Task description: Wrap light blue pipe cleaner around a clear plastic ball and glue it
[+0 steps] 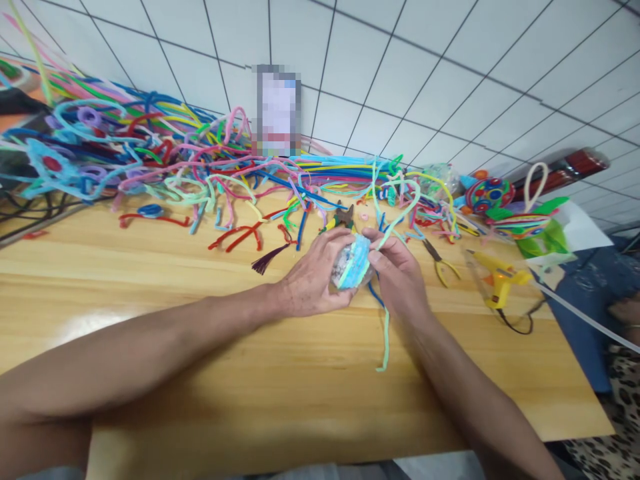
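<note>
A roundish object (356, 261), banded in light blue and pale green pipe cleaner over a greyish, clear-looking body, is held above the table in front of me. My left hand (320, 273) wraps around its left side. My right hand (400, 270) pinches a pale green pipe cleaner (400, 217) between thumb and fingers at the object's right edge. One end of that strand loops upward, and a pale green length (386, 340) hangs below my right hand. Just behind my hands lie pliers with green and yellow handles (343, 217). The right fingertips are partly hidden.
A heap of coloured pipe cleaners (190, 153) runs along the tiled wall, where a phone (277, 110) leans. To the right are yellow-handled pliers (440, 263), a yellow glue gun (500, 277) and a colourful decorated piece (490, 197). A dark red tassel (270, 260) lies at left. Another person's patterned clothing shows at far right.
</note>
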`<control>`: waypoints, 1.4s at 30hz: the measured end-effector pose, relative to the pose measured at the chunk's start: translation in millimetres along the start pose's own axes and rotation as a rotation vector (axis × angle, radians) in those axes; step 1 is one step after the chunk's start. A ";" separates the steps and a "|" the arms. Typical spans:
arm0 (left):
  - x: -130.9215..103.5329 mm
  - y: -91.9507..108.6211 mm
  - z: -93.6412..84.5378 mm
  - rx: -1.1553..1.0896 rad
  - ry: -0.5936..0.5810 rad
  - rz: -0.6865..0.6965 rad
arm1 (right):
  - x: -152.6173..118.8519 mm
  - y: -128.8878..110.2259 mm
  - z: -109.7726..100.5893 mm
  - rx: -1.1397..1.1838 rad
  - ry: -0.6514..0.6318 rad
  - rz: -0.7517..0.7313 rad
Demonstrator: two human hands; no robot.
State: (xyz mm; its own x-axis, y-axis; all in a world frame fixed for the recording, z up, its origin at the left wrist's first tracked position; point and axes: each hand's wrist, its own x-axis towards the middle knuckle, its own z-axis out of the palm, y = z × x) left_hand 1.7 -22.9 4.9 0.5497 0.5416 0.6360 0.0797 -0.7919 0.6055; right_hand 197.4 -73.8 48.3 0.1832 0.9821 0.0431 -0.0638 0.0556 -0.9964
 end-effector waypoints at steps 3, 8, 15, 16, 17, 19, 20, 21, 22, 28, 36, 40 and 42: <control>0.4 -0.4 -0.2 -0.014 -0.005 0.006 | 0.5 0.4 -0.3 0.005 -0.002 0.012; -0.2 -1.1 0.1 -0.009 -0.006 0.012 | 1.2 2.0 -0.4 0.006 -0.011 0.002; 1.0 2.4 -1.8 -0.037 0.006 0.001 | -0.4 7.0 1.6 0.009 0.009 0.001; 1.6 3.6 -2.4 -0.050 0.009 -0.011 | -1.7 6.9 2.5 0.010 0.009 0.000; 2.1 4.8 -2.9 -0.064 0.013 -0.027 | -3.1 6.5 3.4 0.006 0.006 -0.004; 2.7 6.4 -3.4 -0.089 0.025 -0.062 | -6.0 5.2 5.5 -0.025 -0.003 -0.026; 2.7 6.7 -3.3 -0.097 0.031 -0.077 | -7.3 4.3 6.4 -0.049 -0.006 -0.041; 2.5 6.8 -3.0 -0.103 0.035 -0.089 | -8.3 3.6 7.2 -0.074 -0.009 -0.056; 2.2 6.5 -2.7 -0.107 0.037 -0.098 | -9.0 2.9 7.7 -0.093 -0.011 -0.066; 0.0 3.3 -2.2 -0.118 0.021 -0.098 | -8.5 3.0 6.9 -0.068 -0.015 -0.041; -0.3 3.3 -4.6 -0.099 0.018 -0.089 | -7.7 3.2 8.9 0.004 -0.001 -0.010; -0.9 4.0 -4.9 -0.111 0.006 -0.077 | -8.5 3.4 9.8 -0.007 0.004 -0.002; -0.9 4.1 -3.7 -0.113 0.019 -0.061 | -8.7 3.0 10.0 0.001 0.008 0.007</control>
State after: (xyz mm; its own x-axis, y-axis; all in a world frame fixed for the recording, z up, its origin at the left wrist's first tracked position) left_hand -1.5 -25.6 8.6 0.5310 0.5937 0.6047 0.0176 -0.7211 0.6926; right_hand 185.8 -80.4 45.7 0.1910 0.9810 0.0351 -0.0664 0.0485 -0.9966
